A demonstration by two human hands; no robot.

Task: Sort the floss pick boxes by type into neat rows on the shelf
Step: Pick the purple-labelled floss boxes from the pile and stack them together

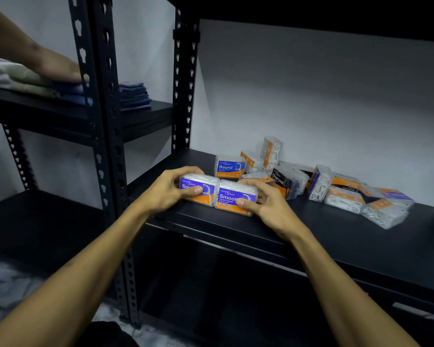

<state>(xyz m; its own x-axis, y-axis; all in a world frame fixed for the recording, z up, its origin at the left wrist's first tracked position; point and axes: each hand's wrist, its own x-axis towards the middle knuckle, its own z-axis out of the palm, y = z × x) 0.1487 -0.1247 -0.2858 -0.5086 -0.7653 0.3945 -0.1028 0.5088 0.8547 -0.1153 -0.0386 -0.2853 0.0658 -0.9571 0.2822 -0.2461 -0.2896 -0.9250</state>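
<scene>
Left hand [169, 189]: fingers curling around the left "Smooth" box [198, 187].
Right hand [263, 201]: fingers gripping the right "Smooth" box [234, 197], touching the left one.
Behind the pair: "Round" box [228, 167], "Charcoal" box [282, 181].

Left hand [171, 190] grips left Smooth box [198, 189], right hand [263, 201] grips right Smooth box [236, 197]; boxes touching, shelf [311, 229] front.

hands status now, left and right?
Left hand: grips the left purple-and-orange clear plastic Smooth floss box.
Right hand: grips the matching right Smooth box beside it.

Floss boxes [346, 194] on black shelf [336, 236]
</scene>
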